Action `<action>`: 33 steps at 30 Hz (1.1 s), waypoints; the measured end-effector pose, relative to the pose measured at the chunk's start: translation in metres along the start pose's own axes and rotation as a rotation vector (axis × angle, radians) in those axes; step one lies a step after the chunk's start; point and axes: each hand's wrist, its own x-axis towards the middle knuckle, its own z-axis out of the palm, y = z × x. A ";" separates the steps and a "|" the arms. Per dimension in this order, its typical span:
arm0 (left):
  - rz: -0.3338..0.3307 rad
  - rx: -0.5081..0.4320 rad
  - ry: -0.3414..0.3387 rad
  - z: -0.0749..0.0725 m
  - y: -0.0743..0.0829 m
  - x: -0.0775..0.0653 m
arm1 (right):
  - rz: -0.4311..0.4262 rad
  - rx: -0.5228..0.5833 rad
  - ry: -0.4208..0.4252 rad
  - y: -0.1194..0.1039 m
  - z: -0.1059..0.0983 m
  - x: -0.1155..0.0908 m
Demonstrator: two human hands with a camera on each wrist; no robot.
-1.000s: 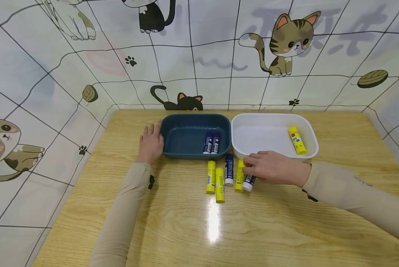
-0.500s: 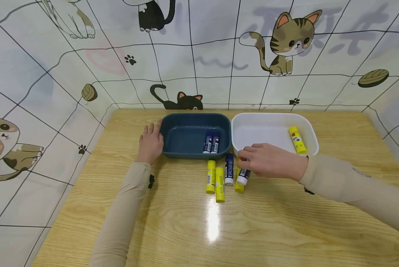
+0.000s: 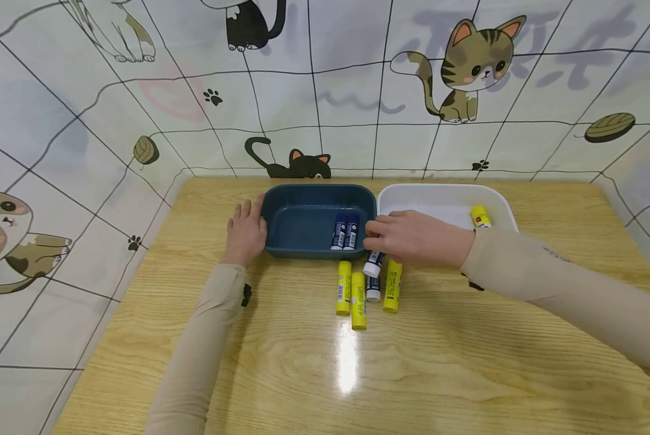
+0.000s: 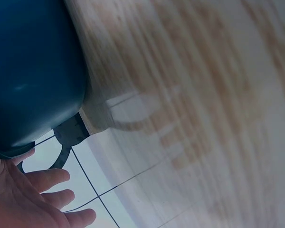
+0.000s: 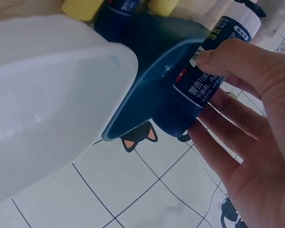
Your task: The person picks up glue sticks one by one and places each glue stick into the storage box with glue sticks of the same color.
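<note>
My right hand (image 3: 414,238) pinches a dark blue glue stick (image 5: 206,71) with a white end between thumb and fingers, held above the place where the two trays meet. My left hand (image 3: 244,234) rests with straight fingers against the left end of the dark blue tray (image 3: 287,255). Inside that tray lie two blue glue sticks (image 3: 345,232). A yellow glue stick (image 3: 480,216) sits in the white tray (image 3: 444,192), partly hidden by the right sleeve. Before the trays lie yellow glue sticks (image 3: 344,289) and one blue glue stick (image 3: 373,290), partly covered by the held one.
Both trays stand side by side near the back of the wooden table (image 3: 303,374). Behind and to the left rises a white cloth backdrop (image 3: 347,103) with a grid and cartoon cats.
My right hand has lifted the blue glue stick off the table and carried it left and away from me, toward the dark blue tray. My left hand has stayed put.
</note>
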 end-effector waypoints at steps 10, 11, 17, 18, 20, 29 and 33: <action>0.001 -0.013 -0.001 0.001 0.002 0.000 | 0.034 0.007 0.006 0.024 0.008 0.030; 0.003 -0.010 -0.002 0.001 0.002 0.000 | 0.039 0.015 0.003 0.026 0.009 0.032; 0.010 -0.011 0.004 0.000 0.002 0.000 | 0.060 0.040 -0.039 0.034 0.009 0.047; 0.009 -0.012 0.004 0.000 0.001 0.000 | 0.061 0.042 -0.049 0.035 0.009 0.050; 0.010 -0.015 0.005 0.000 0.001 0.000 | 0.059 0.040 -0.077 0.036 0.008 0.056; 0.008 -0.009 0.013 0.000 -0.001 0.000 | 0.009 -0.002 -0.216 0.039 0.009 0.090; 0.005 -0.005 0.010 -0.001 -0.002 0.000 | -0.015 -0.024 -0.256 0.041 0.013 0.104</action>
